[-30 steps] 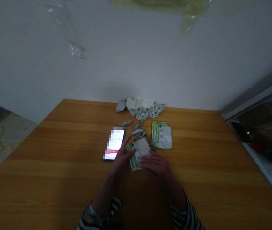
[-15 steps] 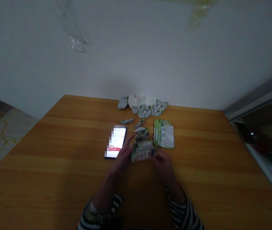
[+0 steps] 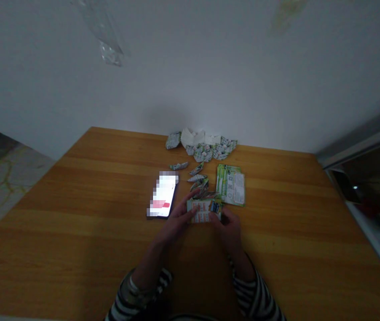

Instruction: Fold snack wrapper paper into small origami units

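A green and white printed paper (image 3: 204,211), folded into a narrow strip, lies on the wooden table (image 3: 76,223) in front of me. My left hand (image 3: 178,220) pinches its left end and my right hand (image 3: 229,225) pinches its right end. Both wrists come out of striped sleeves. A lit phone (image 3: 163,195) lies just left of my left hand.
A flat stack of green printed sheets (image 3: 230,191) lies right of the folded paper. Several small folded paper pieces (image 3: 197,176) trail toward a heap of folded pieces (image 3: 206,147) at the table's far edge by the white wall. A dark cabinet (image 3: 366,178) stands at right.
The paper went from a wider tilted sheet to a narrower folded strip lying level. Both hands moved to its ends. The view shifted slightly downward.
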### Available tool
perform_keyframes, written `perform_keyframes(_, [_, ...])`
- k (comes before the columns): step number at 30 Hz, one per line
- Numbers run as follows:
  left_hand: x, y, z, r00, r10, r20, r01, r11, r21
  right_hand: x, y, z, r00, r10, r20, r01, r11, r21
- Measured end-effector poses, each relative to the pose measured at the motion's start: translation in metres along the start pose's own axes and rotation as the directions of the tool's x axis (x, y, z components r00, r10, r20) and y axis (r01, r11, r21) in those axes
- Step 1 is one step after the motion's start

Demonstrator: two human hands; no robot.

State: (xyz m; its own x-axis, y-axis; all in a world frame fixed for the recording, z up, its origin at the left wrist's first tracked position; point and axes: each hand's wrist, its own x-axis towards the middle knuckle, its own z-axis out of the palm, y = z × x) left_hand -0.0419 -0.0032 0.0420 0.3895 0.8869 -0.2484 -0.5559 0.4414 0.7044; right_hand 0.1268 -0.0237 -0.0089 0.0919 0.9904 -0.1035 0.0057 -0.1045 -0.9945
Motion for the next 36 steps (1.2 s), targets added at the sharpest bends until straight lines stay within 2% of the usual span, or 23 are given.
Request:
perform_keyframes(15, [0.002, -0.006, -0.01, 0.999, -0.046, -0.027, 0.045, 0.999, -0.02, -0.002, -0.006, 0.002, 1.0, -0.012, -0.012, 0.011, 0.998, -0.063])
perform_keyframes(30, [0.003, -0.007, -0.009, 0.997, -0.033, -0.063, 0.036, 0.998, 0.046, -0.005, -0.007, 0.008, 1.0, 0.03, -0.009, -0.03, 0.999, 0.019])
perform_keyframes(33, [0.003, -0.005, -0.013, 0.999, -0.015, -0.043, 0.02, 0.992, 0.121, -0.005, -0.013, 0.005, 0.997, -0.042, -0.068, 0.041, 0.999, -0.018])
perform_keyframes(36, [-0.001, -0.001, -0.016, 0.999, -0.028, 0.029, 0.018, 0.954, 0.3, -0.001, -0.029, -0.008, 0.955, -0.248, -0.164, 0.215, 0.957, -0.194])
